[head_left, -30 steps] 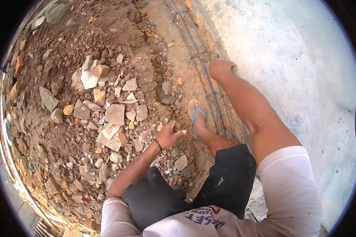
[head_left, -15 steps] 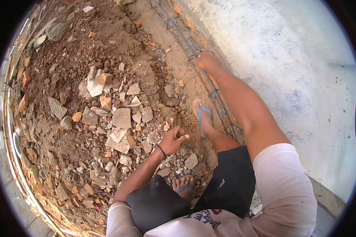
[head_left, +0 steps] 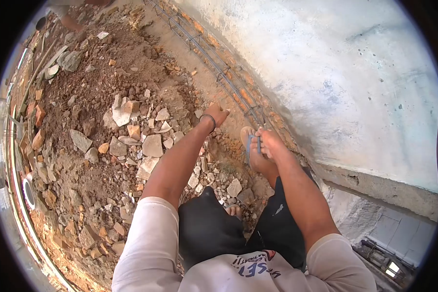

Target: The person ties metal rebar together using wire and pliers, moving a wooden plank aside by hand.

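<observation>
A long rebar cage with square stirrups lies along the foot of the wall. My right hand is closed around the near end of this cage, just above my sandalled foot; the hand covers part of the bars. To the left of the cage, my left hand, with a dark band at the wrist, hovers over the soil. Its fingers are loosely bent and apart, and no object shows in them. Part of those fingers is turned away from view.
A pale plastered wall rises on the right, with a concrete ledge below it. Broken stones and tile pieces cover the dirt mound on the left. Another person's arm shows at the upper left.
My right hand has come back toward my body along the rebar cage, to beside my foot. My left hand has moved forward, closer to the cage. Another person's arm has entered at the upper left.
</observation>
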A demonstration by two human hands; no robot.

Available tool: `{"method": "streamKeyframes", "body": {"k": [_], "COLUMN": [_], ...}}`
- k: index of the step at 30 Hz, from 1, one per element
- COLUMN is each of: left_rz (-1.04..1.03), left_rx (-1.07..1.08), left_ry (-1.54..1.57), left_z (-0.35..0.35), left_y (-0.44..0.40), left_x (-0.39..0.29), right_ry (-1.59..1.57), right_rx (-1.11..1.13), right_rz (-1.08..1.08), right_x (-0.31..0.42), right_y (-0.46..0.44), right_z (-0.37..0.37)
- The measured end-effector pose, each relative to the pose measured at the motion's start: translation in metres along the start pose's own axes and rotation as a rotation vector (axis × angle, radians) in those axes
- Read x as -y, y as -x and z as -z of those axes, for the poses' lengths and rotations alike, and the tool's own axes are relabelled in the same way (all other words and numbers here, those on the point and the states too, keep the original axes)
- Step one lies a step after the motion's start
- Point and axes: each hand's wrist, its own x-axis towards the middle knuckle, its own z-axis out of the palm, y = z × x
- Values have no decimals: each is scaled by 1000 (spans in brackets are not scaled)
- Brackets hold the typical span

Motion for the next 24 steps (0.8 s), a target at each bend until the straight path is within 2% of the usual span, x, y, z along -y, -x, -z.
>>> {"method": "streamKeyframes", "body": {"k": [1, 4, 6, 7, 9, 10, 12, 13, 15, 16, 18, 22, 24], "left_rz": [-3, 5, 196, 202, 406, 418, 513, 530, 447, 462, 389, 326, 294], "left_rx": [7, 73, 195, 200, 192, 200, 129, 133, 319, 327, 258, 238, 174], "left_ry": [-16, -86, 127, 117, 509, 501, 790, 781, 725, 711, 520, 410, 374], "left_z": [-3, -31, -53, -68, -92, -108, -138, -153, -170, -171, -168, -172, -178], "left_y": [-12, -62, -98, -117, -142, -153, -166, -173, -184, -181, -179, -186, -188], "left_x": [-7, -15, -7, -6, -2, -4, -4, -5, -5, -11, -23, -20, -17], "right_ry": [-57, -329, -431, -454, -522, -530, -578, -584, -647, -660, -685, -751, -947], "right_rx": [-47, 64, 67, 36, 22, 19, 66, 65, 53, 50, 80, 85, 79], "right_rz": [-3, -126, -156, -128, -120, -135, -119, -137, -157, -174, -160, -171, -151], "right_x": [-25, -88, -107, -115, -125, -126, -132, -133, -135, -139, -143, -149, -143], "right_y": [-5, -42, -55, -70, -94, -107, -123, -131, -140, -144, -147, -158, -165], "right_z": [-15, -40, -55, -53, -52, -45, -39, -35, -36, -35, -35, -41, -47]}}
